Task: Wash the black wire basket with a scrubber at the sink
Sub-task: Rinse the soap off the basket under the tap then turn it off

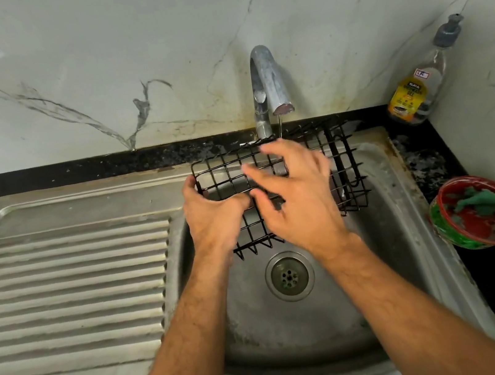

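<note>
A ribbed steel drainboard (69, 280) fills the left side, its ridges dull and scuffed. Beside it the round steel sink (388, 246) dips to a perforated drain (289, 276). Over the basin, the left hand (211, 215) grips the left edge of the black wire basket (347, 168), thumb curled over the rim. The basket is a square-mesh grid of thin glossy wire, held tilted under the curved metal tap (267, 83), which drips a thin stream. The right hand (300, 198), fingers spread and loose, lies over the mesh, hiding its middle. Farther right stand a clear soap bottle (421, 85) and a red-and-green bowl (462, 242) holding a green scrubber (482, 203).
</note>
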`<state>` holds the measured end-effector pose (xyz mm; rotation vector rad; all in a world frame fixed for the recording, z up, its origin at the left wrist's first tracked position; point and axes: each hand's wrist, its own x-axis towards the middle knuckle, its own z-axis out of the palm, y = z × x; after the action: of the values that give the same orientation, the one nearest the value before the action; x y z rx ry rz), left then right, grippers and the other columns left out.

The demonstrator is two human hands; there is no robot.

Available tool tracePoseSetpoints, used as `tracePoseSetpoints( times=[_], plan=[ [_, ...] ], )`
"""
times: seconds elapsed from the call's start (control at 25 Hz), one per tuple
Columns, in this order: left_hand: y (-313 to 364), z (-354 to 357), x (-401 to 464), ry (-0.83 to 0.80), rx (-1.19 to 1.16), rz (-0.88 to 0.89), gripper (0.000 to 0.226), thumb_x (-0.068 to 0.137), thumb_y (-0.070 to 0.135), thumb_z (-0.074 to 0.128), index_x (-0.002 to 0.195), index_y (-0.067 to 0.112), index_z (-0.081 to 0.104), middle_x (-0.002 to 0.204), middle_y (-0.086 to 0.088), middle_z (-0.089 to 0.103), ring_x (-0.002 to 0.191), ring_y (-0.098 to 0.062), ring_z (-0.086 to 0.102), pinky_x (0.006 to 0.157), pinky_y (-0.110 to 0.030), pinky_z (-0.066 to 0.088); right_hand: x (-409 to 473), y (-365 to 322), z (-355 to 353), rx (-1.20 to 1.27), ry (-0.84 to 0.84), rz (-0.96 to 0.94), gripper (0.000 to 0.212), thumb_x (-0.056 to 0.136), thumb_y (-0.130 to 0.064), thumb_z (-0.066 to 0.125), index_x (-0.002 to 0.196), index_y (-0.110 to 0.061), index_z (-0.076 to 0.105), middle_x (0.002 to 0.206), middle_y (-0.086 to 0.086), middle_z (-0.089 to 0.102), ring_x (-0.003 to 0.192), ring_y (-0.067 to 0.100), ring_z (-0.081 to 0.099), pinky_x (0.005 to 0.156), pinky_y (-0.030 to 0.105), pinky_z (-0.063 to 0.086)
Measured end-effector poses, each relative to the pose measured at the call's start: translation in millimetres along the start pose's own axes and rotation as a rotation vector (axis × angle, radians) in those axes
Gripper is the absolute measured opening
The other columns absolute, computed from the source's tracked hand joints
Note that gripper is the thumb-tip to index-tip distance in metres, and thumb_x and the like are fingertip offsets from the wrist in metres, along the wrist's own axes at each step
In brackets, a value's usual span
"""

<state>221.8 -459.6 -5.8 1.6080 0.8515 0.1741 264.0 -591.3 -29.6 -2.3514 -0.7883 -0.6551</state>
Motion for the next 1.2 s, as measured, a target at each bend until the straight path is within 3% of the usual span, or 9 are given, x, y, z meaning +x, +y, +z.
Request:
tracePoseSetpoints(
  times=[0.08,0.24,0.4,0.56,0.72,0.8,0.92,1.08,1.2],
  plan=[
    [-3,-3,1,0.016,-0.047,-0.049,0.116,0.051,0.022,0.074,0.157,0.027,0.027,0.143,0.001,0.053,0.129,-0.02,0.051,0.114,-0.042,0.041,4,21,-5,0.056,-0.031,-0.168,0.029,0.089,-0.027,0.069,0.118,-0.028,0.074,0.133,0.002,0.065,0.132,0.024,0.051,0.108,0.048,0.039],
    [-5,-6,1,0.014,-0.062,-0.074,0.115,0.057,0.017,0.081,0.157,0.028,0.026,0.137,0.007,0.051,0.127,-0.018,0.05,0.111,-0.034,0.037,3,21,3,0.018,0.136,0.042,0.025,0.091,-0.025,0.064,0.108,-0.013,0.078,0.119,0.006,0.072,0.118,0.021,0.065,0.101,0.044,0.052],
    [-9,-8,1,0.025,-0.129,-0.119,0.119,0.043,0.028,0.076,0.154,0.024,0.033,0.136,0.001,0.06,0.123,-0.021,0.058,0.111,-0.046,0.045,-9,12,14,-0.004,0.025,-0.232,0.023,0.095,-0.02,0.063,0.113,-0.012,0.076,0.117,0.004,0.073,0.115,0.018,0.067,0.105,0.041,0.049],
    [-14,-11,1,0.054,-0.183,-0.191,0.097,0.067,0.006,0.076,0.153,0.021,0.034,0.135,-0.003,0.06,0.124,-0.024,0.057,0.112,-0.044,0.044,-1,39,1,-0.019,0.198,0.009,0.017,0.091,-0.013,0.066,0.1,-0.008,0.079,0.106,0.008,0.076,0.102,0.022,0.072,0.096,0.043,0.055],
    [-20,-4,3,0.056,-0.242,-0.181,0.103,0.041,0.02,0.079,0.139,0.014,0.047,0.115,-0.009,0.072,0.109,-0.029,0.069,0.1,-0.051,0.055,-22,-8,23,0.053,0.065,-0.303,0.019,0.089,-0.014,0.067,0.102,-0.008,0.079,0.109,0.005,0.076,0.107,0.019,0.07,0.102,0.039,0.051],
    [-14,-2,-2,0.033,-0.218,-0.167,0.09,0.053,0.01,0.079,0.136,0.017,0.045,0.114,-0.007,0.069,0.109,-0.025,0.067,0.101,-0.047,0.054,-21,0,16,0.13,0.1,-0.318,0.016,0.086,-0.012,0.07,0.097,-0.009,0.081,0.105,0.004,0.077,0.102,0.016,0.072,0.097,0.036,0.054],
    [-11,-3,-3,0.019,-0.195,-0.173,0.096,0.064,0.005,0.073,0.151,0.016,0.033,0.124,-0.008,0.065,0.118,-0.024,0.061,0.109,-0.045,0.048,-23,26,4,0.065,0.224,-0.23,0.013,0.086,-0.009,0.07,0.093,-0.006,0.08,0.104,0.009,0.076,0.102,0.023,0.071,0.094,0.04,0.055],
    [-7,-7,-3,0.052,-0.197,-0.184,0.114,0.049,0.019,0.069,0.155,0.025,0.027,0.131,-0.008,0.06,0.12,-0.026,0.059,0.109,-0.047,0.047,-10,34,2,0.02,0.255,0.189,0.022,0.089,-0.02,0.065,0.103,-0.009,0.078,0.119,0.013,0.07,0.122,0.032,0.06,0.102,0.049,0.049],
    [-5,-9,1,0.093,-0.182,-0.184,0.111,0.051,0.018,0.07,0.153,0.027,0.029,0.134,-0.011,0.06,0.123,-0.029,0.059,0.109,-0.048,0.047,-14,11,14,-0.004,0.095,0.023,0.036,0.095,-0.028,0.061,0.122,-0.006,0.07,0.13,0.01,0.067,0.131,0.03,0.054,0.111,0.053,0.04]
  ],
)
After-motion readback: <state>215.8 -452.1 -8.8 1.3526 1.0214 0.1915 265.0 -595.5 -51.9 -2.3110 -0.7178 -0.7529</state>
